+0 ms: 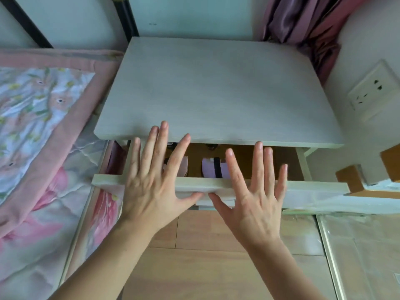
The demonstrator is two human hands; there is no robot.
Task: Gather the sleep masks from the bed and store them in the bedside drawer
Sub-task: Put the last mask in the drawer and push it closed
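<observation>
The bedside table's drawer (313, 189) is partly pulled out under the pale tabletop (216, 89). Inside it lie a lilac sleep mask with a dark strap (211, 168) and a pinkish one (184, 166), partly hidden by my fingers. My left hand (151, 180) and my right hand (255, 191) are spread flat over the drawer's front panel, fingers apart and pointing toward the table, thumbs touching the panel's face. Neither hand holds anything.
The bed (32, 126) with a pink floral quilt lies along the left, close to the table. A wall socket (372, 87) and pink curtains (303, 22) are at the right. Wooden blocks (350, 176) and plastic-wrapped panels (357, 256) sit at the lower right. Wood floor lies below.
</observation>
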